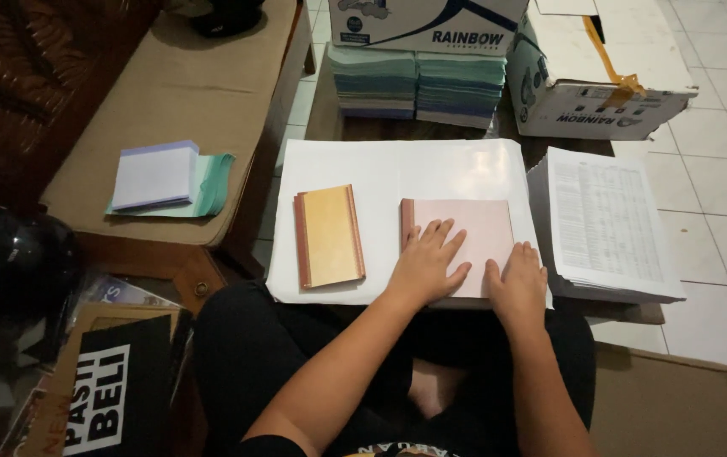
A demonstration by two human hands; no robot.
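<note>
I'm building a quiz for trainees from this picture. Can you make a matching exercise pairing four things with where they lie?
Things:
1. pale pink booklet
2. yellow booklet with red spine
3. stack of printed white sheets
4. small white and green paper pile

Places:
A. on the beige cushion
B. under both hands, left hand and right hand
C. at the table's right edge
D. left part of the large white sheet

Pairs: 1-B, 2-D, 3-C, 4-A

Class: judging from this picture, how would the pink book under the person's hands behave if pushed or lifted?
The pink book lies flat, so it probably won't roll or tip. On the smooth white sheet it may slide easily. Its bound spine suggests it lifts fairly stiffly.
</note>
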